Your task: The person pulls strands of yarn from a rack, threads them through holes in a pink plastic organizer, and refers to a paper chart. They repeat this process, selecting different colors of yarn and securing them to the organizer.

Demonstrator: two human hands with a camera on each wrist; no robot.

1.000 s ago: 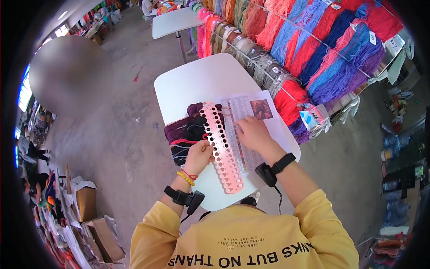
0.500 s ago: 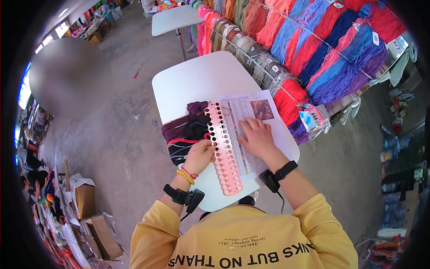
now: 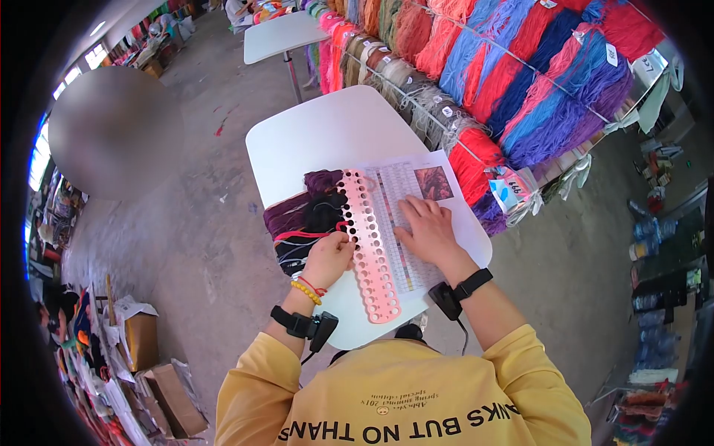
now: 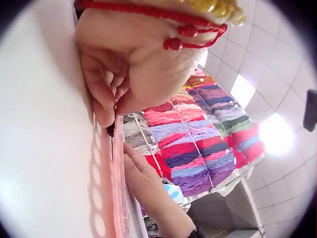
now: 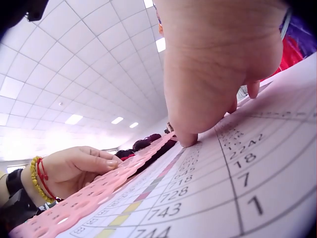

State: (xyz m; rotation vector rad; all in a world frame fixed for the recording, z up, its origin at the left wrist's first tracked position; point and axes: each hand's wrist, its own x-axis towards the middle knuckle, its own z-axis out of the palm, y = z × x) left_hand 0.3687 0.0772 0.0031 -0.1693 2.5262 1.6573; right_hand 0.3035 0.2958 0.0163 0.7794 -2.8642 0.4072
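Observation:
A long pink thread board (image 3: 378,286), with holes along both edges, lies on the table. My left hand (image 3: 329,256) pinches its left edge between thumb and fingers. Black thread (image 4: 110,130) shows at these fingertips in the left wrist view. Skeins of black and purple thread (image 3: 286,217), with a pink and a grey strand among them, hang off the board's left side. On a printed colour chart (image 3: 461,215) beside the board rests my right hand (image 3: 429,232), its fingers spread and fairly straight. In the right wrist view, a fingertip touches the chart near its numbered rows.
The white table (image 3: 327,134) has rounded corners. At the right, a rack of hanging yarn (image 3: 535,89) in many colours stands close to it. Another white table (image 3: 282,37) is farther back. Cardboard boxes (image 3: 167,401) sit on the floor at the left.
My right hand's fingers have spread and straightened on the chart, and the hand has shifted slightly. The left hand keeps its place on the board's edge.

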